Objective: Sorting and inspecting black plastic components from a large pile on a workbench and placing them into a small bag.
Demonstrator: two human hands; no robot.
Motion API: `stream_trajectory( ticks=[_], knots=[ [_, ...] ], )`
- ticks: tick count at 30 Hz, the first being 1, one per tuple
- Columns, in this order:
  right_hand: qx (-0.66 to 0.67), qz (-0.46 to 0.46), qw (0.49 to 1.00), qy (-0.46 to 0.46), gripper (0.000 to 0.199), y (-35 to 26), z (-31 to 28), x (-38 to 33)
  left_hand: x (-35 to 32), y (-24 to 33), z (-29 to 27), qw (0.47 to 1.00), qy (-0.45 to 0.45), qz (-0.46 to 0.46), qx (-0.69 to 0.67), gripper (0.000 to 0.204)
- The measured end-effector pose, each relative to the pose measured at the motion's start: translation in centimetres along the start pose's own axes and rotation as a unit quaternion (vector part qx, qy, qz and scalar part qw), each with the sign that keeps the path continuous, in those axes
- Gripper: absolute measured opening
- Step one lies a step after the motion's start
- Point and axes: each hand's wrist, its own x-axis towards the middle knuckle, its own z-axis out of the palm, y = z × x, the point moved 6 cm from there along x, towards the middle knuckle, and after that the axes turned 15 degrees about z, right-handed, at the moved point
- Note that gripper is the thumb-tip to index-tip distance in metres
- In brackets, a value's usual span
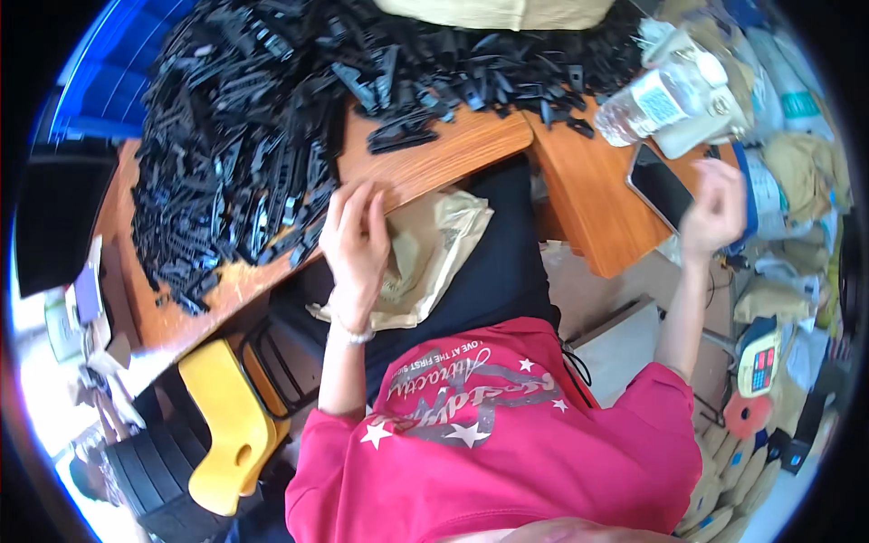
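— Bag (pixel 434 258), the tan plastic one: how much of it shows from the head view?

— Only part. It hangs off the edge of the bench (pixel 453 149) onto the dark lap, and the left hand (pixel 358 240) covers its left side. What's inside is too dim to tell.

— And the grip?

— Left hand lies on the bag, fingers loosely spread, clamped on nothing. Right hand (pixel 715 213) is raised well apart, fingers curled; whether it holds anything, I cannot tell.

— Surroundings?

— Wooden bench heaped with black plastic parts (pixel 244 136); a phone (pixel 661 185) and clear bottle (pixel 647 104) near the right hand; a yellow stool (pixel 226 425) below.
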Motion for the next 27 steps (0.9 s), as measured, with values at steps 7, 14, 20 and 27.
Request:
stream_trajectory(
  ticks=[7,14,20,27],
  knots=[
    [0.126,-0.149,0.951,-0.239,0.015,-12.8,16.5,-4.5,4.5,1.6,2.3,0.985,-0.006,0.127,0.113,0.033],
    [0.023,-0.109,0.974,-0.196,0.023,-14.5,22.4,-4.6,3.9,0.1,4.5,0.979,-0.062,0.116,0.157,0.029],
    [0.043,-0.105,0.972,-0.206,0.024,-14.2,22.5,-5.2,2.0,-0.7,3.4,0.979,-0.06,0.129,0.149,0.026],
    [0.048,-0.001,0.984,-0.174,0.024,-11.7,20.1,-4.8,0.8,-0.3,2.9,0.979,-0.015,0.157,0.132,0.024]
  ],
)
